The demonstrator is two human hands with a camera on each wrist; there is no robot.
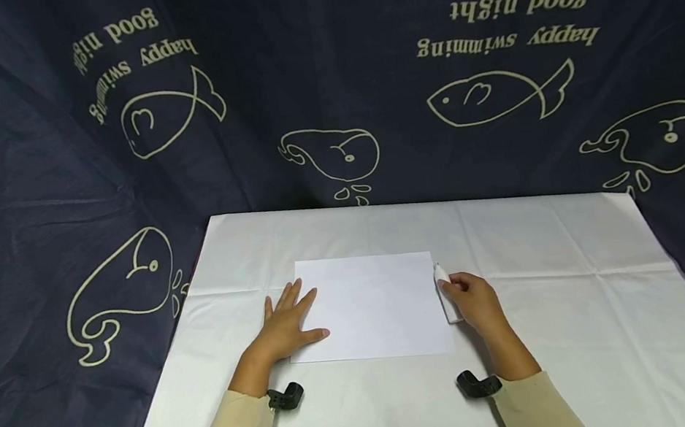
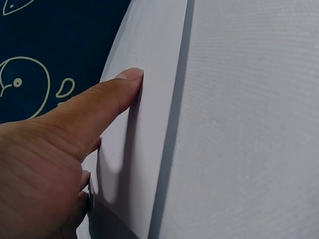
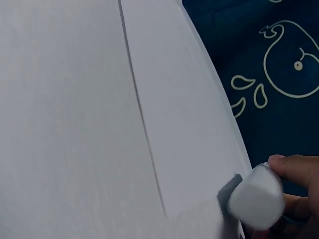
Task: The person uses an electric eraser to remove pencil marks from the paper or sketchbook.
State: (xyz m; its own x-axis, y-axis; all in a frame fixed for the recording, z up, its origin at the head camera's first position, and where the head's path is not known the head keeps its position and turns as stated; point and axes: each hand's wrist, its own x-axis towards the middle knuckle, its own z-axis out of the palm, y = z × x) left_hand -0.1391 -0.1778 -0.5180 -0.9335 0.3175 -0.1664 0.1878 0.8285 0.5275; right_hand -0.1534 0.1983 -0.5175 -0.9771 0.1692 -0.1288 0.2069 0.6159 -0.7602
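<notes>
A blank white sheet of paper (image 1: 372, 305) lies flat on the cloth-covered table, its long side running left to right. My left hand (image 1: 285, 327) rests spread over its left edge, and the thumb extends onto the paper in the left wrist view. At the sheet's right edge, my right hand (image 1: 477, 302) pinches a slim white bottle (image 1: 450, 309) with a narrow pointed tip directed away from me. The right wrist view shows the bottle's rounded white base (image 3: 256, 201) beside the thumb, close to the paper's corner; the other fingers are partly hidden.
A creased white cloth (image 1: 598, 323) covers the table. Behind and to the left hangs a dark blue curtain (image 1: 320, 62) with fish and whale drawings, meeting the table's far edge. Black wrist cameras (image 1: 286, 397) sit on both wrists, by the beige sleeves.
</notes>
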